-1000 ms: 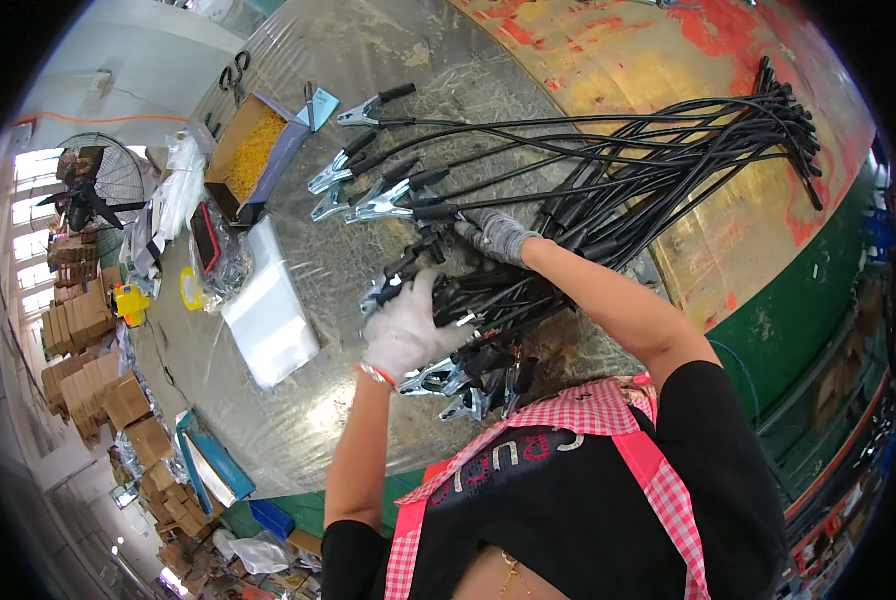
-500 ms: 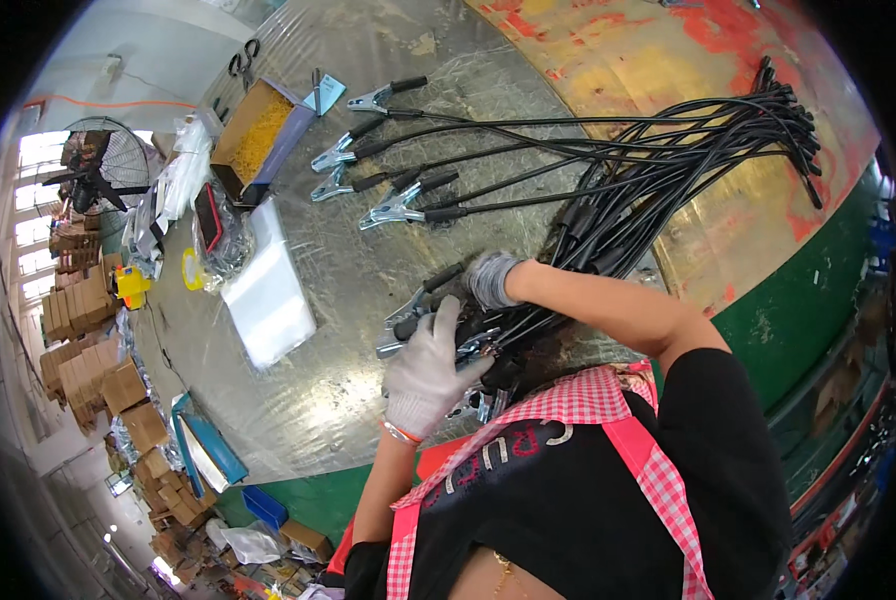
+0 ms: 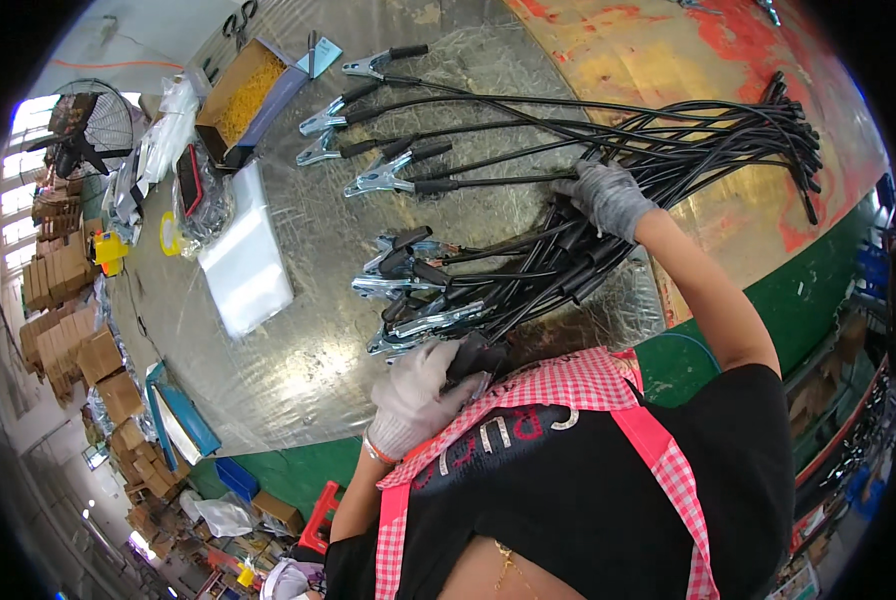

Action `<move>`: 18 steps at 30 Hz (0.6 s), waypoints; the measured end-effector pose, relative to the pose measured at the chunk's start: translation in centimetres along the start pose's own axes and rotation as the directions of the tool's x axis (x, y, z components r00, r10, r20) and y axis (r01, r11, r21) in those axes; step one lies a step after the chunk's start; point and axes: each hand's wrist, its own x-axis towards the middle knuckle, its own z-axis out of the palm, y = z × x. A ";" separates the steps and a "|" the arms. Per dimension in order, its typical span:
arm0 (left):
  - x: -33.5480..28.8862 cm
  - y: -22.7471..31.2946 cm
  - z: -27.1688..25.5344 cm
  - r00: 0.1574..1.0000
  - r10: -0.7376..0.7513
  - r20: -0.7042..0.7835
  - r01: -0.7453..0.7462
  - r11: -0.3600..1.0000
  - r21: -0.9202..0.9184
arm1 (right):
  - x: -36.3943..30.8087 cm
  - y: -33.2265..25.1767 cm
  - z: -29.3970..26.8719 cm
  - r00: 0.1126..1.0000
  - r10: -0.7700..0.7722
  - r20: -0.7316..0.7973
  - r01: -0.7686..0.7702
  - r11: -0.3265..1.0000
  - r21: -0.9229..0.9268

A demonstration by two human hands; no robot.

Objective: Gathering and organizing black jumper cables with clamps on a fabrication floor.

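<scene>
My left hand, in a grey glove, is closed on a black-handled metal clamp at the table's near edge, close to my pink checked apron. My right hand, also gloved, rests on a bundle of black cables that runs to the far right. A pile of metal clamps with black grips lies between my two hands, wired to those cables. Several more clamps lie spread in a row farther back.
The table is covered with crinkled clear plastic. A stack of clear bags lies at left, and behind it a cardboard box of yellow parts. A fan and stacked cartons stand beyond. Green floor shows at right.
My left hand has dropped from the clamp pile to the table's near edge with a clamp in it. My right hand has slid up and to the right along the cable bundle.
</scene>
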 end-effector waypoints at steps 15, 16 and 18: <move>10.8 -8.0 -3.0 0.927 -0.348 -0.139 0.363 0.926 0.102 | 4.0 -1.4 -1.4 0.970 -0.214 0.116 0.244 0.858 -0.451; 11.2 -7.9 -3.4 0.936 -0.344 -0.079 0.352 0.924 0.149 | 5.0 -1.0 -0.2 0.975 -0.201 0.092 0.221 0.862 -0.456; 11.2 -8.3 -3.8 0.941 -0.337 0.010 0.324 0.911 0.255 | 5.0 -0.4 0.3 0.961 -0.275 0.017 0.253 0.859 -0.444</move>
